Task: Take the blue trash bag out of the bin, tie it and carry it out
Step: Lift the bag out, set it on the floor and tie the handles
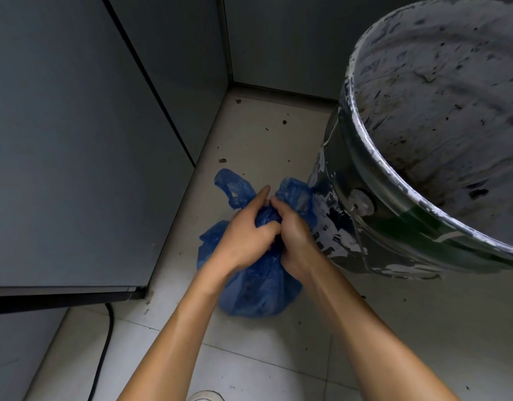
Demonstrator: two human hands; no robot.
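The blue trash bag (251, 296) sits on the tiled floor, out of the bin and to its left. Its bulging lower part rests on the tiles. Two loose handle flaps stick up behind my fingers. My left hand (245, 235) and my right hand (293, 235) are both closed around the gathered neck of the bag, pressed close together. The bin (362, 227) is a paint-stained round bucket at the right, and the part of its inside that shows is bare and dirty.
A grey cabinet (76, 169) stands at the left, with grey panels behind forming a corner. A black cable (105, 345) runs along the floor at the lower left. Dark crumbs dot the tiles. A shoe tip (206, 396) shows at the bottom edge.
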